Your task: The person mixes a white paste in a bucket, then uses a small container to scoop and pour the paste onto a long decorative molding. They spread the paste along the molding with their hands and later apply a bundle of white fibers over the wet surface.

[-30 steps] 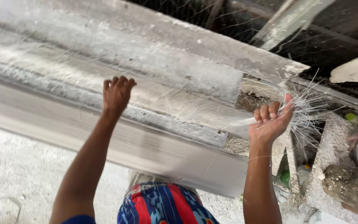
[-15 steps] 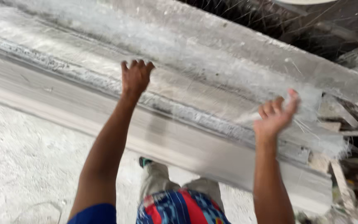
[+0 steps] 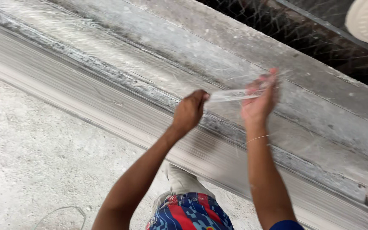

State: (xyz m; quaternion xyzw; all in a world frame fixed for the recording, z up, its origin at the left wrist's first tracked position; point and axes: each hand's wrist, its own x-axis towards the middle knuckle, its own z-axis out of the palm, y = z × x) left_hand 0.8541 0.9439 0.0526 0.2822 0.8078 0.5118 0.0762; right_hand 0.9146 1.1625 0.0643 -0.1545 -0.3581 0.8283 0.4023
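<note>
A bundle of pale glass-like fibre strands [image 3: 231,95] is stretched between my two hands. My left hand [image 3: 189,111] is closed around one end of the bundle. My right hand [image 3: 260,99] pinches the other end, fingers curled over it. Both hands hover just above a long grey moulded slab [image 3: 107,64] coated in white plaster and laid fibres, which runs diagonally from upper left to lower right.
A rough white plaster-dusted floor [image 3: 30,153] lies at the lower left, with a thin wire loop [image 3: 60,213] on it. Dark wire mesh [image 3: 277,17] lies beyond the slab at the top. My patterned shorts [image 3: 188,213] show at the bottom.
My left hand has left the slab's surface and come right to grasp the fibre bundle held by my right hand. The view has shifted along the slab.
</note>
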